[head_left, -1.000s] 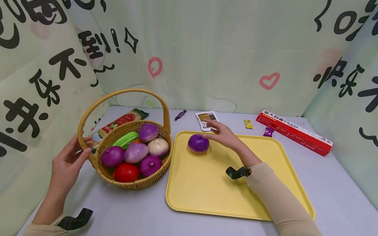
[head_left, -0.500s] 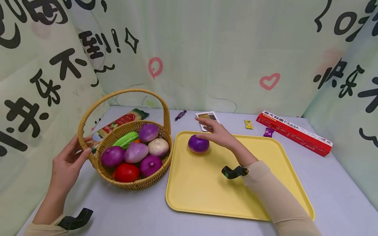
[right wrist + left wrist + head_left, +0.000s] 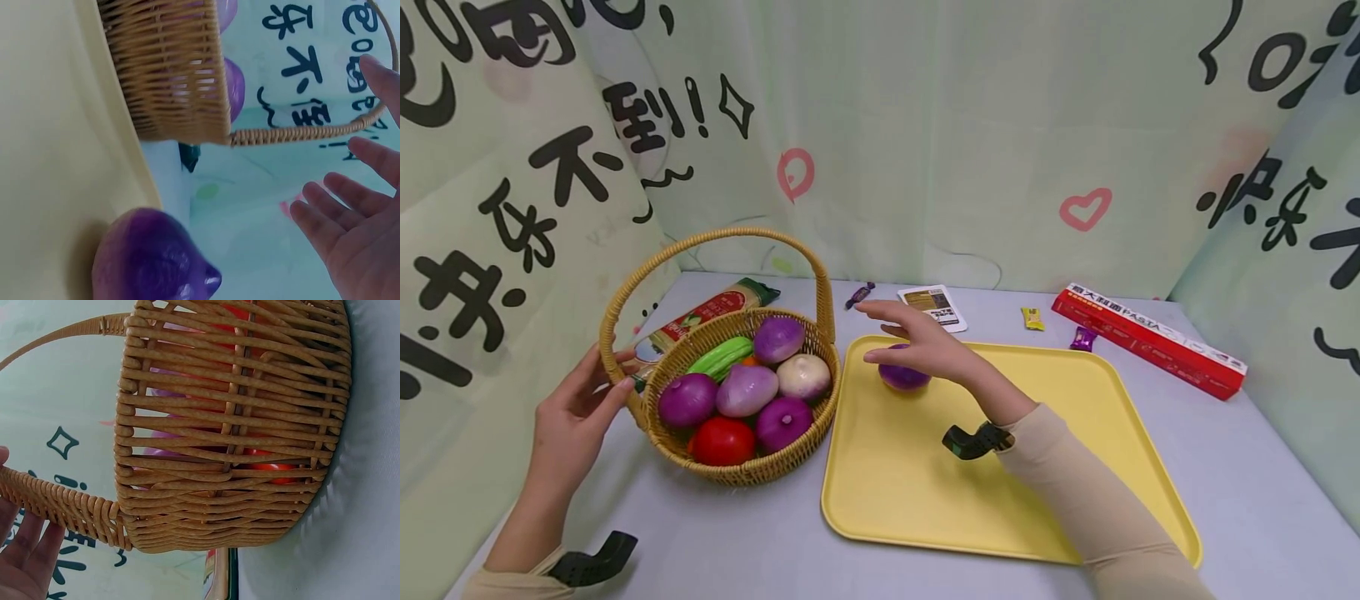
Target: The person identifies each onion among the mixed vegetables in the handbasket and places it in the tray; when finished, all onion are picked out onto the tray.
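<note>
Basket [image 3: 730, 467] left of tray [image 3: 910, 492]

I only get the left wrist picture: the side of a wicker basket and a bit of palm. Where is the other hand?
Observer: The right hand hovers over a lone purple onion on a yellow tray, just right of the basket.
Operator: Is it holding that onion?
Observer: No. The right wrist view shows its fingers spread, clear of the onion.
Operator: What's the red I see through the weave?
Observer: A red tomato, lying with a white onion, a green gourd and other purple onions.
</note>
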`<state>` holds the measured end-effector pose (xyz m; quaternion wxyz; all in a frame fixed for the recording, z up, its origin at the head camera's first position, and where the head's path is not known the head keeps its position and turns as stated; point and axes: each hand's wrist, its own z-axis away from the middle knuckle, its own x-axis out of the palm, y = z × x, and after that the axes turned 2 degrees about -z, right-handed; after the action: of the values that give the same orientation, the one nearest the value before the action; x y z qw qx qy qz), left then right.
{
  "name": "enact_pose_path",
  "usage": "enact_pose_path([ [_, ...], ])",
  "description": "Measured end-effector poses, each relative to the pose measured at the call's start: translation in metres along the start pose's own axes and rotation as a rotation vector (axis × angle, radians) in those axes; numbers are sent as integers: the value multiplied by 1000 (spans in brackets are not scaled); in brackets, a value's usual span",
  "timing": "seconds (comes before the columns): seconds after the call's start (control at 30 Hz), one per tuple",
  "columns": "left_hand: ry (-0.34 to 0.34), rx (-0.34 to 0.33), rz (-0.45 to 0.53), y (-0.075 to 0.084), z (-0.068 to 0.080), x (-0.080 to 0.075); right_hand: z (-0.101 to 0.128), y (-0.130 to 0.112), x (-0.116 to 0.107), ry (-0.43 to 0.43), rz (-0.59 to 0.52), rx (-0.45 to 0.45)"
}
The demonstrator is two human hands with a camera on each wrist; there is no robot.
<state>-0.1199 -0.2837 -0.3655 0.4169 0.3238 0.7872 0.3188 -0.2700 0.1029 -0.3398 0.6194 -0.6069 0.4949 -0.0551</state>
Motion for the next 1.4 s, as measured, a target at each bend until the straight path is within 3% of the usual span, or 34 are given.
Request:
enact_pose_path([
  [0.6, 2, 4, 7, -2, 0, 0, -15, -25, 26, -73, 51, -108],
  [0.97, 3, 9, -6, -2, 1, 1, -36, -33, 45, -137, 43, -75],
  [1.2, 5, 14, -3, -2, 0, 1, -55, -38, 59, -163, 67, -100],
  [1.4, 6, 19, 0, -3, -1, 0, -72, -39, 73, -200, -23, -57],
])
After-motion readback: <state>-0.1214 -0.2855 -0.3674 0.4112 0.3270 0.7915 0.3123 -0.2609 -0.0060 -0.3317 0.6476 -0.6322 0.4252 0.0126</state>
